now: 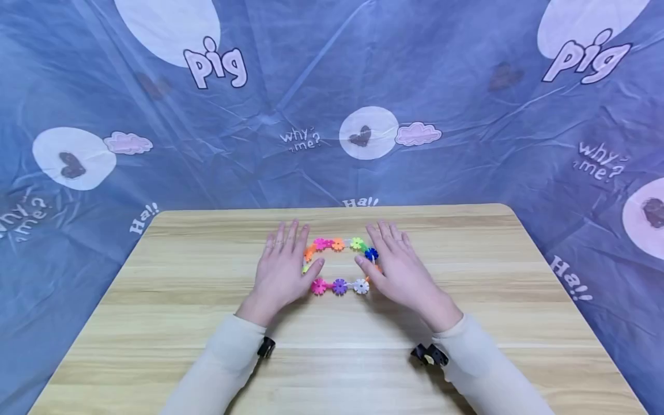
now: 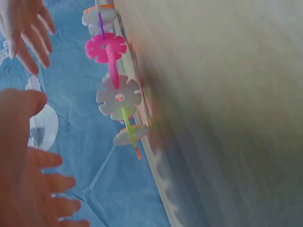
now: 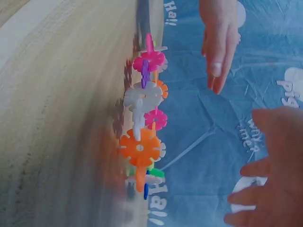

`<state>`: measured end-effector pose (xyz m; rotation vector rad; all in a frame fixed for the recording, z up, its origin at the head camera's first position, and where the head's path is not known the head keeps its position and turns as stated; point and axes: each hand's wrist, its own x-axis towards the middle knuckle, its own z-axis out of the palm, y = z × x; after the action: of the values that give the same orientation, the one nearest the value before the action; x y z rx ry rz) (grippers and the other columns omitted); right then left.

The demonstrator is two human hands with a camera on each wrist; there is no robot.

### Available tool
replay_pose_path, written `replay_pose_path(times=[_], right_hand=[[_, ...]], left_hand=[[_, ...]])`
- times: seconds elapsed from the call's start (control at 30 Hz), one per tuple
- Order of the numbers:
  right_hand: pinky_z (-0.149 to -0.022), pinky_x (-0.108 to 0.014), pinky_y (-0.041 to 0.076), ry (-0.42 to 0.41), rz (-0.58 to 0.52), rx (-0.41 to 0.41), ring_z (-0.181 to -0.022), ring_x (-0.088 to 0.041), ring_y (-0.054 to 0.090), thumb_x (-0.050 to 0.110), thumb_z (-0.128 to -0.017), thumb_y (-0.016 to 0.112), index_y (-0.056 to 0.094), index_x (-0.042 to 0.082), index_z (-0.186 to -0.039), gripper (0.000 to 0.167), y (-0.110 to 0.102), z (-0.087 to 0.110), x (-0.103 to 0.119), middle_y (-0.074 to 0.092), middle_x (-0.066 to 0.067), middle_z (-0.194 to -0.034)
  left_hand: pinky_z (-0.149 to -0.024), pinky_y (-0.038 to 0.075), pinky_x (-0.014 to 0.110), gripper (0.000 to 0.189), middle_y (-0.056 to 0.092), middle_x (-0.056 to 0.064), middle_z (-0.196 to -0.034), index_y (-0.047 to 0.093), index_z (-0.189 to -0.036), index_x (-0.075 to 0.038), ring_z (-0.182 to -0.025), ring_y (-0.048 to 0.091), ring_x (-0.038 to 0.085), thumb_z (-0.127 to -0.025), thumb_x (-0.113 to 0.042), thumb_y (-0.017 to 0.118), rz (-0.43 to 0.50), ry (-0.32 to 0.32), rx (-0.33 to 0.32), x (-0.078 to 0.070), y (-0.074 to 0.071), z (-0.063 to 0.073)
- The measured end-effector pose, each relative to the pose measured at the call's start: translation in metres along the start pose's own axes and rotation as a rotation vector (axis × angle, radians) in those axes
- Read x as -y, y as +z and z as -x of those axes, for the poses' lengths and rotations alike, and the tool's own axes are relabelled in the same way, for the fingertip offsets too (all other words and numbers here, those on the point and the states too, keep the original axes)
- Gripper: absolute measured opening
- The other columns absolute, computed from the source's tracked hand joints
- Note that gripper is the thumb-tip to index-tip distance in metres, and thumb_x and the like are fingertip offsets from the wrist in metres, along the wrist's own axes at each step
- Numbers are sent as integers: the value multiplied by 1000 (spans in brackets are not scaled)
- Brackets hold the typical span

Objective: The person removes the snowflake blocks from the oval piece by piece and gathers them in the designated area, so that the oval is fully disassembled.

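A closed loop of plastic snowflake building pieces [image 1: 339,286] stands on the table, joined in pink, purple, white, orange, green and blue. My left hand [image 1: 282,268] is at the loop's left side, fingers straight and pointing away, thumb toward the middle. On the other side my right hand [image 1: 402,274] lies the same way, overlapping the blue and orange pieces in the head view. Both wrist views show the hands raised beside the loop, a gap between them and the pieces, holding nothing. An orange snowflake piece [image 3: 140,147] is nearest the right wrist camera.
The wooden table [image 1: 155,323] reaches a back edge just beyond the fingertips. Behind and on both sides hangs a blue printed cloth [image 1: 290,69]. A black camera mount [image 1: 429,354] sits at the right wrist, another [image 1: 267,347] at the left.
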<state>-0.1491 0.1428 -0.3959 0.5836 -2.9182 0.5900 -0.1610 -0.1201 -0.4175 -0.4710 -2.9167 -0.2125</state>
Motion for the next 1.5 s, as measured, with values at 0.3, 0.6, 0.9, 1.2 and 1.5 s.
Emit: replay_pose_path(times=[0.3,0.6,0.9,1.2,1.5], right_hand=[[-120,-49,21,-40,-125,-54,-151,-30,20,55,-103,44,24,7,-158,76,5,-6,-6,20,-14,-164],[-115,-46,33,-90,-214,-172,-136,-34,48,38,-102,58,41,2,-150,63,9,-11,-10,40,-16,-155],[-109,-47,43,-86,-291,-245,-119,-33,62,25,-98,66,57,1,-137,47,14,-14,-14,59,-18,-138],[-103,-51,47,-46,-342,-249,-55,-26,60,26,-97,68,63,3,-131,41,15,-20,-19,66,-18,-128],[-99,-50,50,-18,-374,-189,-114,-36,64,24,-95,71,64,3,-129,41,21,-28,-32,66,-15,-128]], left_hand=[[-121,19,50,81,17,13,-165,21,-160,-9,-152,16,34,-100,-59,43,141,9,56,5,-2,-4],[-116,33,48,71,38,17,-157,34,-154,-3,-143,39,34,-100,-43,56,263,122,-63,9,1,-6],[-59,54,33,58,54,2,-74,49,-145,-3,-42,41,7,-98,-33,64,324,92,-118,10,-2,-8],[-71,59,38,41,72,13,-111,63,-130,-4,-58,65,20,-96,-27,68,411,51,-181,12,-5,-15],[-98,52,42,39,70,11,-121,64,-126,-5,-111,66,27,-93,-24,72,503,21,-103,19,1,-24]])
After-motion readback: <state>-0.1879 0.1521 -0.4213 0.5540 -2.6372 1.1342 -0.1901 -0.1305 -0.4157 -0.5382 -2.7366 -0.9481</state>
